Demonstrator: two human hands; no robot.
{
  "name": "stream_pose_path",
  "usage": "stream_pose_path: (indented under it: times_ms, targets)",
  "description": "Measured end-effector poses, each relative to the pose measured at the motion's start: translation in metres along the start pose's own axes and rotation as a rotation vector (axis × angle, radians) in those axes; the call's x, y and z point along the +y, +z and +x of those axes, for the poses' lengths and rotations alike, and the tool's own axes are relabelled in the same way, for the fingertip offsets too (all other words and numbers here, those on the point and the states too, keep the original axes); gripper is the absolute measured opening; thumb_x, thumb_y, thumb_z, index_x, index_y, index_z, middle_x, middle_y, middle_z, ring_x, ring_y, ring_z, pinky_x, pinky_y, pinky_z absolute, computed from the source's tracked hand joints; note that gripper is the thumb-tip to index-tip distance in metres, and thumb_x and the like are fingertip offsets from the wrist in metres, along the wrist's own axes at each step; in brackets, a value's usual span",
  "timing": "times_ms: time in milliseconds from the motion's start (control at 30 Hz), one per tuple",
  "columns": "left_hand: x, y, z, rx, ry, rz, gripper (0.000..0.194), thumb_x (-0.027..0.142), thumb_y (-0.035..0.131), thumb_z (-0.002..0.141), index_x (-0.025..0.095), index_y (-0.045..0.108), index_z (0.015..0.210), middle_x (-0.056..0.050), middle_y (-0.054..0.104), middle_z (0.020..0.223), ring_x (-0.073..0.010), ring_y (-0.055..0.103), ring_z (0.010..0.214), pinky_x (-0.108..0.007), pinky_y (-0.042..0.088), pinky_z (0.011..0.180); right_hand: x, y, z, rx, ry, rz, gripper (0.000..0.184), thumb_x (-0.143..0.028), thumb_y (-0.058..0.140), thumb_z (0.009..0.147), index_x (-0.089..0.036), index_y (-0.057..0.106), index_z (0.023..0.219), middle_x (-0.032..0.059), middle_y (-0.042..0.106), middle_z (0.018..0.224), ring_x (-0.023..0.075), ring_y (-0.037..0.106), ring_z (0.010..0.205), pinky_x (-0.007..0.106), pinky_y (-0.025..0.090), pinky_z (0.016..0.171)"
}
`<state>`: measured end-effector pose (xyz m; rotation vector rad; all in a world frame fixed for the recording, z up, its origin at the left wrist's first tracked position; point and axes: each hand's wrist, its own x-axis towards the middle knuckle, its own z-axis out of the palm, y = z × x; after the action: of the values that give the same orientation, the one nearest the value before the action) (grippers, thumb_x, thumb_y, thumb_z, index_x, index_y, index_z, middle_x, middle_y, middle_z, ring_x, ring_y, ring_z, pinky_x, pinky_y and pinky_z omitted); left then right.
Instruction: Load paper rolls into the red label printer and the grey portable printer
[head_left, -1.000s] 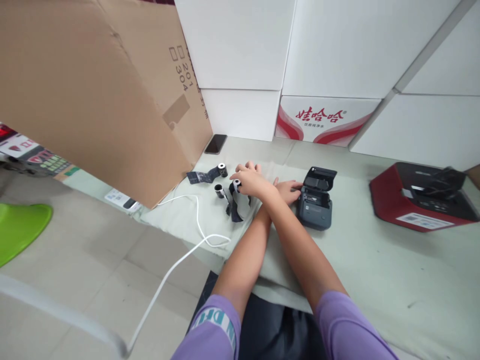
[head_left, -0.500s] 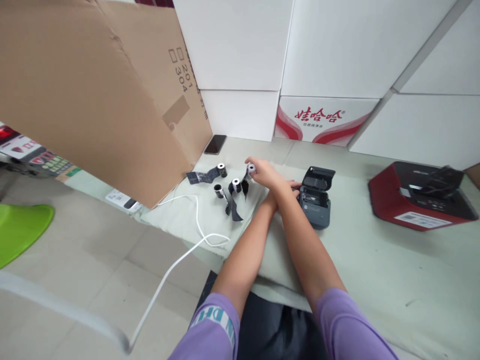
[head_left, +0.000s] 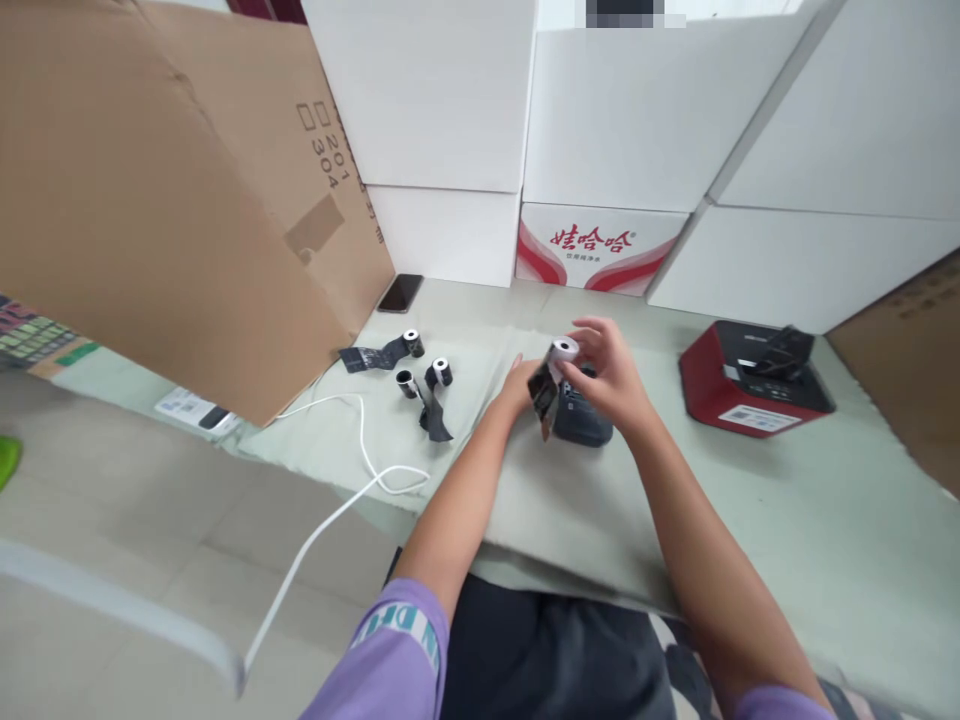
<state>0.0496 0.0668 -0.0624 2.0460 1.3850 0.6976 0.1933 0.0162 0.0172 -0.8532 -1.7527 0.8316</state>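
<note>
My right hand (head_left: 611,375) pinches a small white paper roll (head_left: 564,348) between thumb and fingers. A loose dark printed strip (head_left: 543,390) hangs from the roll. Directly below and behind it sits a small dark grey portable printer (head_left: 585,425) on the table, partly covered by the roll and my hand. My left hand (head_left: 519,386) is at the printer's left side; its fingertips are hidden behind the strip, so its grip does not show. Off to the left lie more rolls with dark tails: one at the back (head_left: 412,343), a second (head_left: 441,372) and a third (head_left: 406,384).
A red and black printer (head_left: 754,380) stands at right. White cartons (head_left: 600,120) line the back, and a large brown box (head_left: 225,200) leans at left. A phone (head_left: 400,293) lies near the back. A white cable (head_left: 360,490) crosses the table's front edge.
My right hand has picked up a roll from the group at left and carried it right, over the dark grey printer. My left hand stays beside that printer. The view has shifted right.
</note>
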Motion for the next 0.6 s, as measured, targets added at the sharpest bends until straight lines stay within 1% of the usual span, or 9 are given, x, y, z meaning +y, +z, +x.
stream_pose_path:
  times_ms: [33, 100, 167, 233, 333, 433, 533, 600]
  targets:
    - [-0.001, 0.001, -0.001, -0.014, -0.007, 0.007, 0.037, 0.028, 0.056, 0.091, 0.024, 0.069, 0.125, -0.005, 0.072, 0.129, -0.0254, 0.059, 0.13, -0.055, 0.013, 0.128, 0.006, -0.01, -0.009, 0.051, 0.012, -0.016, 0.048, -0.038, 0.073, 0.082, -0.029, 0.048, 0.122, 0.0054, 0.068, 0.107, 0.0207, 0.067, 0.093, 0.033, 0.054, 0.076]
    - [-0.002, 0.001, -0.002, -0.027, -0.029, -0.031, 0.034, 0.029, 0.055, 0.091, 0.028, 0.071, 0.121, -0.001, 0.073, 0.127, -0.0241, 0.062, 0.127, -0.06, 0.004, 0.127, 0.021, -0.026, -0.023, 0.15, 0.024, -0.034, 0.046, -0.04, 0.074, 0.081, -0.029, 0.05, 0.119, 0.0058, 0.07, 0.108, 0.0205, 0.067, 0.092, 0.033, 0.053, 0.074]
    - [-0.001, 0.0, -0.004, -0.025, -0.027, -0.055, 0.035, 0.028, 0.053, 0.092, 0.029, 0.071, 0.121, 0.001, 0.073, 0.128, -0.0224, 0.063, 0.125, -0.059, 0.001, 0.127, 0.034, -0.036, -0.031, 0.218, 0.031, -0.047, 0.042, -0.04, 0.074, 0.082, -0.028, 0.053, 0.116, 0.0061, 0.071, 0.108, 0.0202, 0.067, 0.092, 0.033, 0.052, 0.073]
    - [-0.001, 0.0, -0.004, -0.015, -0.025, -0.057, 0.036, 0.027, 0.054, 0.091, 0.027, 0.071, 0.123, -0.001, 0.075, 0.125, -0.0218, 0.065, 0.123, -0.056, 0.003, 0.128, 0.044, -0.04, -0.034, 0.239, 0.041, -0.081, 0.038, -0.041, 0.073, 0.082, -0.027, 0.057, 0.114, 0.0063, 0.072, 0.108, 0.0203, 0.068, 0.093, 0.033, 0.051, 0.072]
    - [-0.002, -0.001, -0.001, 0.021, -0.04, -0.044, 0.038, 0.027, 0.056, 0.091, 0.025, 0.07, 0.126, -0.004, 0.076, 0.121, -0.0213, 0.067, 0.12, -0.05, 0.01, 0.128, 0.05, -0.038, -0.034, 0.236, 0.049, -0.154, 0.035, -0.043, 0.071, 0.085, -0.026, 0.062, 0.113, 0.0065, 0.073, 0.109, 0.0205, 0.068, 0.093, 0.034, 0.051, 0.073]
    - [-0.004, -0.001, 0.001, 0.074, -0.044, -0.042, 0.037, 0.025, 0.057, 0.09, 0.023, 0.07, 0.125, -0.004, 0.079, 0.112, -0.0202, 0.07, 0.113, -0.045, 0.025, 0.125, 0.051, -0.035, -0.033, 0.255, 0.065, -0.149, 0.036, -0.046, 0.069, 0.086, -0.025, 0.065, 0.114, 0.0068, 0.073, 0.107, 0.0204, 0.068, 0.092, 0.034, 0.053, 0.074]
    - [-0.005, 0.0, 0.001, 0.125, -0.039, -0.087, 0.036, 0.023, 0.057, 0.089, 0.02, 0.072, 0.122, -0.005, 0.08, 0.106, -0.0195, 0.072, 0.106, -0.037, 0.042, 0.114, 0.053, -0.032, -0.033, 0.262, 0.092, -0.078, 0.038, -0.046, 0.07, 0.085, -0.025, 0.064, 0.115, 0.0067, 0.073, 0.104, 0.02, 0.068, 0.09, 0.034, 0.055, 0.074]
    - [-0.005, 0.001, -0.001, 0.156, -0.04, -0.14, 0.037, 0.022, 0.056, 0.089, 0.018, 0.072, 0.122, -0.006, 0.079, 0.105, -0.018, 0.073, 0.101, -0.032, 0.049, 0.105, 0.055, -0.03, -0.034, 0.256, 0.101, -0.047, 0.038, -0.046, 0.071, 0.084, -0.024, 0.063, 0.114, 0.0067, 0.073, 0.103, 0.0197, 0.069, 0.089, 0.034, 0.056, 0.075]
